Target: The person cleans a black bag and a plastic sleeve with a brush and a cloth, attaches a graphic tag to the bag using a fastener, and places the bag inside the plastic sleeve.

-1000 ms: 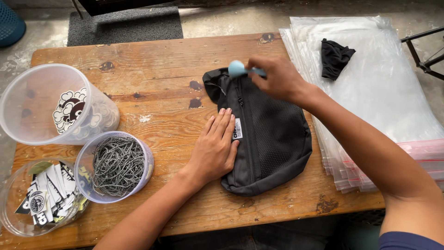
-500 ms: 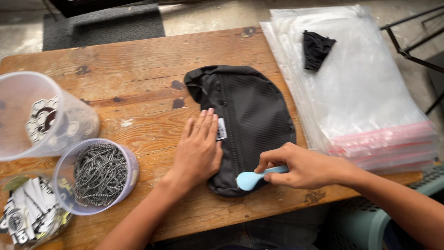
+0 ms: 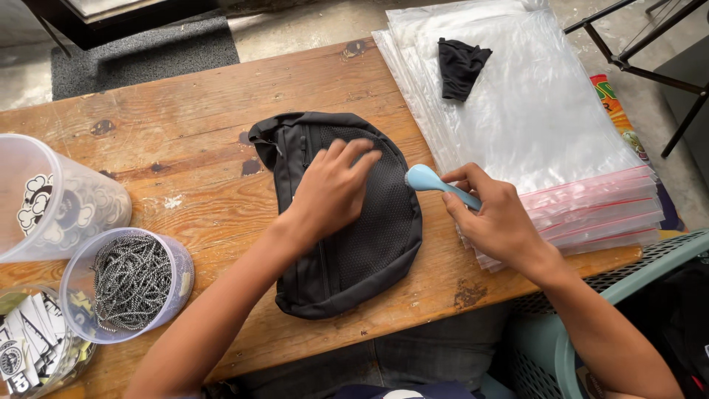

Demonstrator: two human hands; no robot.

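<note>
A black pouch bag with a mesh front lies flat in the middle of the wooden table. My left hand rests palm down on its upper part, fingers spread. My right hand grips the handle of a small light-blue tool whose rounded head touches the bag's right edge.
A stack of clear zip bags with red strips lies at the right, a black cloth piece on top. At the left stand a tub of metal chains, a tub of printed tags and a large clear container. A green basket sits below right.
My right hand carried the blue tool from the bag's lower end up to its right edge. My left hand shifted from the bag's left side onto its upper middle.
</note>
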